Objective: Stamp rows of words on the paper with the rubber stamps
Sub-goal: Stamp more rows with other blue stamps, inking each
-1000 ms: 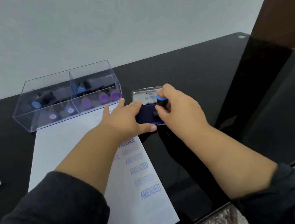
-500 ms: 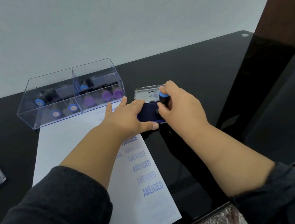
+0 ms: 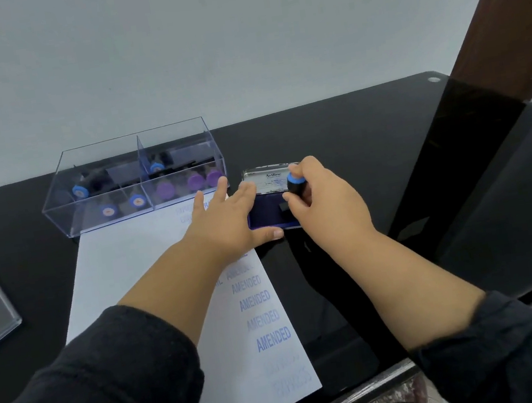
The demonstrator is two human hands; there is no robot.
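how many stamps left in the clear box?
7 visible in the clear box. Left compartment: blue caps at. Right compartment: one blue cap, three purple caps. Glare may hide more.

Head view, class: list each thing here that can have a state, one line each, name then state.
Ink pad: lid open, steadied by left hand.
Stamp: gripped by right hand, pressed on the pad.
Paper: flat, partly stamped.
Clear box: uncovered, stamps inside.
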